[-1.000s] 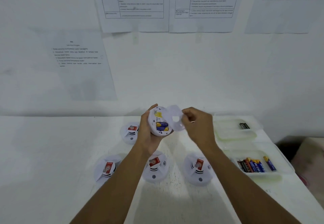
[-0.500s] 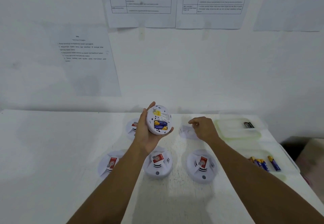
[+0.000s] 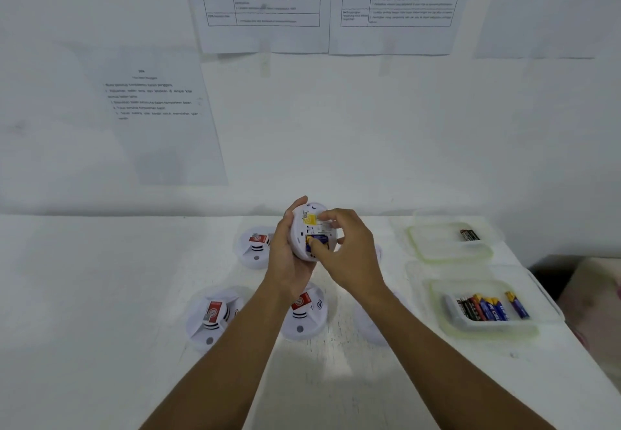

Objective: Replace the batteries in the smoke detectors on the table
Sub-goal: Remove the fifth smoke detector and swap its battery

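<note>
Above white table (image 3: 100, 295), right hand (image 3: 353, 254) is back, pinching battery (image 3: 321, 238) in detector (image 3: 317, 226) left hand (image 3: 285, 254) grips

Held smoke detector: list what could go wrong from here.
1. The left hand alone grips the held smoke detector in the air; while the right hand digs at its blue battery, the cell may spring out and roll off the table.
2. The near tray holds many batteries, the far tray one; dropping the cell in the wrong one would probably mix used with fresh.
</note>
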A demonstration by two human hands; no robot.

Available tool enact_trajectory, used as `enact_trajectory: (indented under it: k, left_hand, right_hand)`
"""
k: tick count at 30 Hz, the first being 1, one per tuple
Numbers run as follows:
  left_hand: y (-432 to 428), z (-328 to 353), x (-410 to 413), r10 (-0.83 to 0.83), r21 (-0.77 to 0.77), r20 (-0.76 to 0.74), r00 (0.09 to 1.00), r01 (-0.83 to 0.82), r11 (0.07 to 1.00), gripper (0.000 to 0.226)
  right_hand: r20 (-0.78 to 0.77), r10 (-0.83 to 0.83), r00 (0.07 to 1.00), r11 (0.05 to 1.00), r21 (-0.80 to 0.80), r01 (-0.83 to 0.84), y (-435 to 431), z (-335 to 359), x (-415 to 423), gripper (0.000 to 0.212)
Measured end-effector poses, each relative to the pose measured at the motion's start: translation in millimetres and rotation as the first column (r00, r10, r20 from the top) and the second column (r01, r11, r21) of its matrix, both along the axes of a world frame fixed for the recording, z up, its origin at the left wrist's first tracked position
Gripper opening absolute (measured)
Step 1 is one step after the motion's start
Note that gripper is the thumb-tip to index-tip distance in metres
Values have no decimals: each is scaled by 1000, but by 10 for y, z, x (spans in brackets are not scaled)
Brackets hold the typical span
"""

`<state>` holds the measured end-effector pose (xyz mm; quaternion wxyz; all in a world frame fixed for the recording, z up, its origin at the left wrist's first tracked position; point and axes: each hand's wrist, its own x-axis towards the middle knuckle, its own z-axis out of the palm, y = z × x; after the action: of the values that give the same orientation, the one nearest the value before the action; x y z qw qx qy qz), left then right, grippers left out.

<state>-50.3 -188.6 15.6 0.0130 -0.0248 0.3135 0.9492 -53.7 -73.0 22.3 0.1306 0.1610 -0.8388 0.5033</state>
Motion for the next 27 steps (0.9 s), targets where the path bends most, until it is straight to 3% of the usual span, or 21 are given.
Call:
enact_trajectory:
  k: [8, 12, 17, 27]
  left_hand:
    - [-43, 52, 188, 47, -57, -57, 997, -51, 997, 35]
    - [-101, 43, 250, 31, -90, -72, 997, -37, 995, 33]
    - [-192, 79, 304, 13, -119, -71, 997, -21, 993, 33]
    - [-359, 110, 398, -12, -185, -135, 991, -13, 983, 33]
  right_hand:
    - [-10, -109, 994, 994, -4, 109, -212, 65, 179, 43]
    - [-29, -190, 981, 982, 0, 190, -206, 59, 220, 33]
    - [-14, -128, 992, 991, -28, 128, -251, 31, 314, 41]
    - [12, -207, 978, 975, -84, 208, -515, 66, 483, 41]
